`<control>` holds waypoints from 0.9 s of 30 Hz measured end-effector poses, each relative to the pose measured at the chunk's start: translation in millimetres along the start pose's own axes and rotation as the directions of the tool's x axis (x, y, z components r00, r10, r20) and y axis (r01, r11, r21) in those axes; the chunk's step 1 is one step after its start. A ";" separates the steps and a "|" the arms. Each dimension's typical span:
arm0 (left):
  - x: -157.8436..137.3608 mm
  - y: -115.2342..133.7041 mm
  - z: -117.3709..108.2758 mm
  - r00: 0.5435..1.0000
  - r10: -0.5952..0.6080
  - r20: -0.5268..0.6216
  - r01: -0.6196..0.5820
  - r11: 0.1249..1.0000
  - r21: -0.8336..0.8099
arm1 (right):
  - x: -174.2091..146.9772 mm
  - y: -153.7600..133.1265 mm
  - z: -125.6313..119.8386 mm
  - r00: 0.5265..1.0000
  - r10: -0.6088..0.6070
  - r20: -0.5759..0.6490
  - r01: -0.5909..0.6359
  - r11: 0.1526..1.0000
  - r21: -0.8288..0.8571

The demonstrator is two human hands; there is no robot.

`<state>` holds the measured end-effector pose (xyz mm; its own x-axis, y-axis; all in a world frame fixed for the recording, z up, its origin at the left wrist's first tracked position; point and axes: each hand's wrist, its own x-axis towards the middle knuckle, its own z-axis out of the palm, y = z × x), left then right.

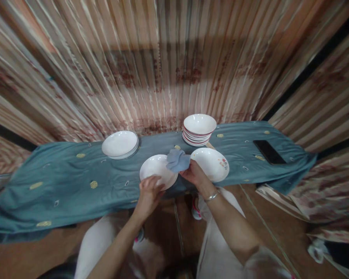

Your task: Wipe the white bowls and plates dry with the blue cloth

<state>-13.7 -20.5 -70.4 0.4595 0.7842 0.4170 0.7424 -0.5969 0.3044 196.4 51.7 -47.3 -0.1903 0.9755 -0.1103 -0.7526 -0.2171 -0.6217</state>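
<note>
Blue cloth (177, 161), bunched and pinched by the right hand (192, 172), overhangs the white plate (155, 167) at two o'clock; the left hand (150, 193) pinches its rim at seven o'clock, presumably steadying it on the tabletop (72, 182).

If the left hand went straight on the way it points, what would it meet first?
The left hand seems to touch the white dish below it; straight across that, the blue cloth in the right hand would probably come first, though its height is unclear.
</note>
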 end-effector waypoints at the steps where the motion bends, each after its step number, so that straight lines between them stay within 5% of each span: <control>1: -1.0 -0.5 3.2 1.000 0.001 -0.007 -0.001 1.000 -0.015 | -0.9 -1.2 0.8 1.000 0.015 -0.014 -0.014 1.000 0.021; 5: 2.3 -1.6 6.2 0.999 0.015 -0.042 -0.021 0.986 -0.164 | -5.6 -10.2 5.1 0.998 0.023 -0.062 -0.019 0.998 0.056; 10: 27.1 -2.6 -14.7 0.982 -0.127 -0.142 0.050 0.891 -0.450 | -7.5 -25.4 12.1 0.984 -0.162 -0.071 0.158 0.986 -0.056; 13: 46.8 -3.9 -30.9 0.907 -0.383 -0.176 0.193 0.749 -0.635 | -9.3 -29.1 17.9 0.951 -0.304 -0.060 0.284 0.933 -0.220; 15: 58.4 -3.5 -39.3 0.806 -0.584 -0.099 0.292 0.537 -0.792 | -12.1 -26.6 25.3 0.914 -0.403 -0.045 0.359 0.856 -0.373; 18: 71.0 0.9 -46.7 0.664 -0.739 0.119 0.290 0.107 -0.951 | -17.5 -13.9 43.4 0.828 -0.550 0.110 0.475 0.584 -0.659; 20: 75.9 5.5 -48.5 0.645 -0.731 0.222 0.235 -0.087 -0.968 | -20.5 -0.4 57.2 0.727 -0.613 0.309 0.551 0.253 -0.795; 22: 77.9 8.8 -48.4 0.664 -0.701 0.260 0.198 -0.171 -0.965 | -21.9 15.1 68.5 0.669 -0.554 0.495 0.541 -0.094 -0.836; 24: 77.1 8.5 -46.5 0.690 -0.679 0.250 0.173 -0.181 -0.968 | -20.9 29.9 75.4 0.680 -0.429 0.595 0.482 -0.350 -0.803; 27: 72.2 -0.3 -40.2 0.709 -0.683 0.174 0.143 -0.102 -0.984 | -13.5 45.6 78.4 0.694 -0.311 0.649 0.425 -0.551 -0.718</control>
<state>-0.4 29.6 -5.9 -0.0965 0.9935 -0.0609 -0.4895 0.0059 0.8720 115.3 25.8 -13.4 -0.3071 0.7214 0.6207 0.7867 0.5595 -0.2609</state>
